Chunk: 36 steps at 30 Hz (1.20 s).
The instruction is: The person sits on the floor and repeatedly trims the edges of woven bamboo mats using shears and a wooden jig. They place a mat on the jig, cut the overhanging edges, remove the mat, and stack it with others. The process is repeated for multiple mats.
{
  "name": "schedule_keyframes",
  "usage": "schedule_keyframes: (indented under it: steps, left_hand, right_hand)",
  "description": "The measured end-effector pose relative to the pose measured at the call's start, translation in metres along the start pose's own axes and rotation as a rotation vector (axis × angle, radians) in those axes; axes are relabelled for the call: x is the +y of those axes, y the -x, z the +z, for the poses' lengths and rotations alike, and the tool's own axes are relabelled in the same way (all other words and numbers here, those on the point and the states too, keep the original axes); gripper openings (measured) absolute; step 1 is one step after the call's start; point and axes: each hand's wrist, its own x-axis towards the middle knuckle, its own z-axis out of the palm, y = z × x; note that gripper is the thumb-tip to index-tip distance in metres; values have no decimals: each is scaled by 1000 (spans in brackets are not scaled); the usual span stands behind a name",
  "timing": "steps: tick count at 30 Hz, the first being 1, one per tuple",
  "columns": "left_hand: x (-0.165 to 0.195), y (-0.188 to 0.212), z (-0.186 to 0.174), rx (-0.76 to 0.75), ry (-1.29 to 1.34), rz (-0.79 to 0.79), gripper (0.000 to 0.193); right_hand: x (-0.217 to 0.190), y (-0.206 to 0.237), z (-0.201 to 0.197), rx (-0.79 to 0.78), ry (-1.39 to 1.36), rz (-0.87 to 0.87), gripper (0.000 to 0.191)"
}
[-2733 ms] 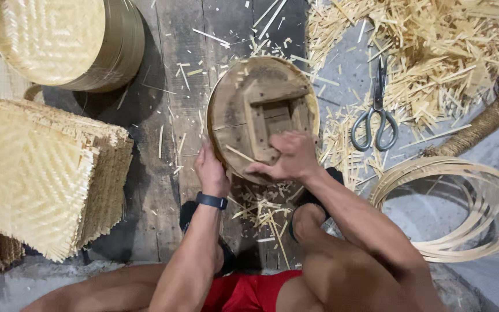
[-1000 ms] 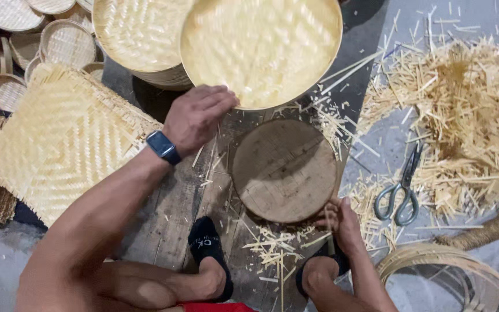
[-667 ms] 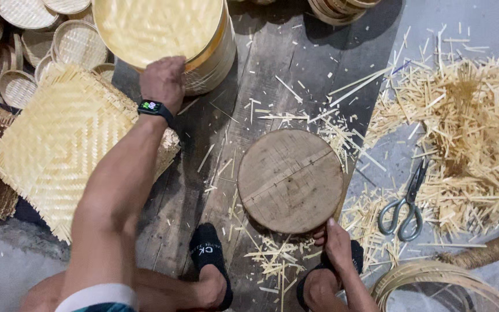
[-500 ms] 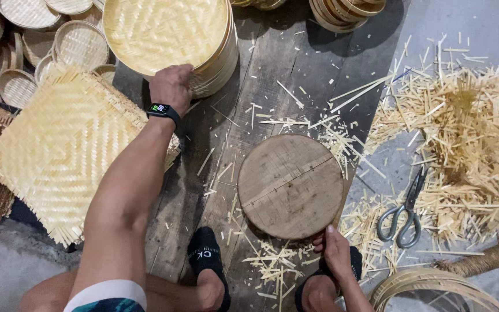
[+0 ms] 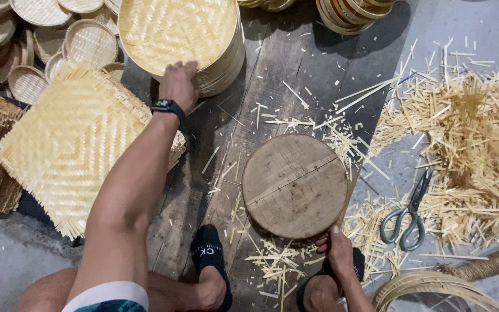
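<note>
— Hands first: where are they?

— Left hand (image 5: 179,85) lies fingers-down on the near rim of the top woven bamboo tray (image 5: 177,32), which sits on a stack of such trays at the far end of the dark wooden boards (image 5: 295,63); whether it grips the rim, I cannot tell. Right hand (image 5: 337,249) pinches the near edge of the round wooden block (image 5: 294,186).

— And the block?

— Flat on the boards, in front of the feet, bamboo slivers around it.

— Anything else?

— Square woven mats (image 5: 70,144) are stacked beside the left forearm; scissors (image 5: 406,215) lie near the heap of bamboo offcuts (image 5: 469,144).
</note>
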Motion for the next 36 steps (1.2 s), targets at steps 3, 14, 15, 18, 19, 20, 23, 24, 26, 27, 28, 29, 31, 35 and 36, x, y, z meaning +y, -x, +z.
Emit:
schedule_keyframes:
  steps: [3,14,15,18,19,20,23,24,26,27,28,29,31,35,36]
  left_hand:
    - [-1,24,-24,29,-26,-115,70]
    - [-60,187,-131,-771,-228,-506,146]
    - [-70,195,-130,-771,-166,-496,116]
    - [-94,219,-136,-653,41,-439,52]
    - [-97,224,-140,-538,118,-387,42]
    - [-96,229,-144,-426,193,-339,35]
    - [-66,233,-157,-198,130,-391,30]
    - [-46,231,-158,-142,177,-398,27]
    - [2,222,-162,-160,108,-394,18]
    - [28,218,-165,-233,-9,-394,27]
    - [58,217,-168,-126,34,-281,21]
    - [90,220,-172,-21,78,-158,16]
    - [151,232,-176,178,531,255,24]
    - [279,258,-123,-209,262,519,29]
    - [296,262,-104,-44,288,646,41]
  right_hand:
    - [3,0,-6,-35,-59,8,75]
    - [-63,14,11,-80,44,206,40]
    - [-66,11,11,-44,28,177,37]
    - [-59,2,1,90,-25,-56,35]
    - [-52,0,-3,144,-51,-158,35]
    - [-43,-2,-9,136,-119,-156,35]
    - [-15,-5,-15,132,-246,-112,35]
    - [-7,-4,-14,138,-233,-74,36]
    - [-1,2,-10,145,-245,-53,38]
    - [-3,7,-8,139,-264,-71,39]
    - [-8,12,-7,134,-284,-85,40]
    - [-17,18,-7,148,-263,-116,37]
    - [-43,31,-15,190,-217,-170,35]
    - [-94,38,-44,-84,-779,-145,51]
    - [-101,34,-52,-83,-768,-23,62]
